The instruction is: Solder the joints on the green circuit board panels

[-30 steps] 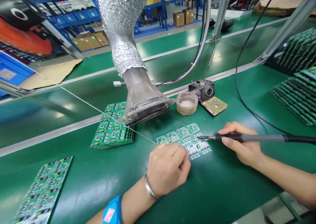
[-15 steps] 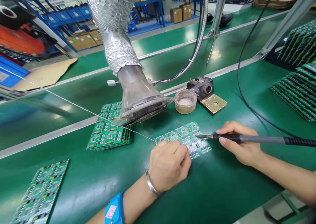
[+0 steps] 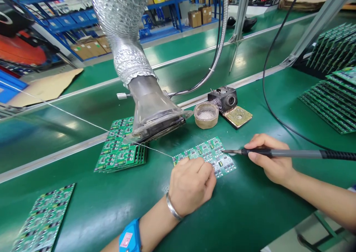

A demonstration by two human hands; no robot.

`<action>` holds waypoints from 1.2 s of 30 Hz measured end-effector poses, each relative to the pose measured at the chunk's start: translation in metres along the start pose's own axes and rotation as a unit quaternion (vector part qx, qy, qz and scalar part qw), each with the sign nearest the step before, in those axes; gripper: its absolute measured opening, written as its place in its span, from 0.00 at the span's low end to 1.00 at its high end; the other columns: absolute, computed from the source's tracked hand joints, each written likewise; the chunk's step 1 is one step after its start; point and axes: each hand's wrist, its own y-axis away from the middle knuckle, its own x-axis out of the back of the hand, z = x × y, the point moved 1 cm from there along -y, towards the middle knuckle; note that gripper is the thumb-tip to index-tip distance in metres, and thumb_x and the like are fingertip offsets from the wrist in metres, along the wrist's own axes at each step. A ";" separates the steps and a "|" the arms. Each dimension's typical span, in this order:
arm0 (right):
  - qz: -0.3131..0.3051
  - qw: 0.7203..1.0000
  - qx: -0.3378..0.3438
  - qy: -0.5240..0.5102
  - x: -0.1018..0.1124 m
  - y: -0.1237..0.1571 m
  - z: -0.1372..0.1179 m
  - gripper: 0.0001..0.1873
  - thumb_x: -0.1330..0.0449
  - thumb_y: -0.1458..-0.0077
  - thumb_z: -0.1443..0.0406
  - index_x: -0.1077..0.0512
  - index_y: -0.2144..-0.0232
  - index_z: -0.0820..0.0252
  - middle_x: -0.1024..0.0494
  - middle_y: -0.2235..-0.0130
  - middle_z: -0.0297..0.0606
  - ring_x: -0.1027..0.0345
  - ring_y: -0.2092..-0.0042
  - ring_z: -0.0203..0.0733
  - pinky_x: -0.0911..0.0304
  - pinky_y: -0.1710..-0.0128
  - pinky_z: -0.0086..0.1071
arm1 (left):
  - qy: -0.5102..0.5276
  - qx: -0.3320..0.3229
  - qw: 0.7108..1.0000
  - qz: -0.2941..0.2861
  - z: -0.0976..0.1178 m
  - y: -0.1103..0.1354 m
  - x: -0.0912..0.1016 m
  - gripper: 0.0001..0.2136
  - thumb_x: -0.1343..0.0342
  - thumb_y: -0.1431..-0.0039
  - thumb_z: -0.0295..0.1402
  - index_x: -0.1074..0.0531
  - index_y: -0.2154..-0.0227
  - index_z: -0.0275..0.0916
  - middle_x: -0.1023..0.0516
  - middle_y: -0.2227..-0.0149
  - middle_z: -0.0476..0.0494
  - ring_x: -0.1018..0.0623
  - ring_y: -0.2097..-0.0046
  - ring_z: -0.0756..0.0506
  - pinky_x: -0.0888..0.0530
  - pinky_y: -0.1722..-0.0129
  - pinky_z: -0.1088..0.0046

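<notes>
A green circuit board point(image 3: 207, 153) lies flat on the green bench mat in front of me. My left hand point(image 3: 191, 185) is closed, resting on the board's near left edge and pinching a thin solder wire point(image 3: 83, 120) that runs off to the far left. My right hand point(image 3: 271, 159) grips a soldering iron point(image 3: 278, 153) like a pen. Its tip touches the board's right side. A silver bangle and a blue wrist strap point(image 3: 129, 237) sit on my left forearm.
A fume hood on a foil duct point(image 3: 151, 107) hangs over a stack of boards point(image 3: 119, 150). Behind the board stand a round pot point(image 3: 205, 115) and an iron stand with sponge point(image 3: 232, 105). More boards lie at bottom left point(image 3: 41, 218) and right point(image 3: 330, 100).
The hands, wire and iron hold almost the same pose on the board. The view has shifted slightly, so everything sits a little further left.
</notes>
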 end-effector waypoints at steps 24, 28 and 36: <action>0.038 0.999 -0.013 -0.023 0.002 -0.001 -0.001 0.04 0.41 0.53 0.71 0.29 0.73 0.57 0.32 0.77 0.32 0.41 0.77 0.34 0.47 0.79 0.30 | -0.029 -0.029 0.999 -0.024 -0.003 -0.005 -0.005 0.07 0.48 0.40 0.32 0.28 0.72 0.40 0.35 0.78 0.50 0.37 0.73 0.49 0.43 0.69 0.69; 0.032 0.999 -0.012 -0.014 0.002 -0.001 -0.002 0.04 0.41 0.53 0.71 0.29 0.74 0.57 0.31 0.77 0.32 0.40 0.77 0.34 0.46 0.79 0.30 | -0.031 -0.030 0.999 -0.023 -0.004 -0.006 -0.007 0.08 0.48 0.40 0.33 0.28 0.72 0.40 0.35 0.78 0.50 0.38 0.74 0.49 0.43 0.70 0.69; 0.015 1.000 0.007 0.001 0.003 0.002 0.002 0.06 0.42 0.52 0.72 0.30 0.72 0.57 0.32 0.76 0.31 0.39 0.76 0.34 0.45 0.77 0.30 | -0.031 -0.029 0.999 -0.029 -0.005 -0.006 -0.009 0.08 0.49 0.39 0.33 0.27 0.71 0.40 0.35 0.78 0.50 0.38 0.73 0.49 0.43 0.70 0.69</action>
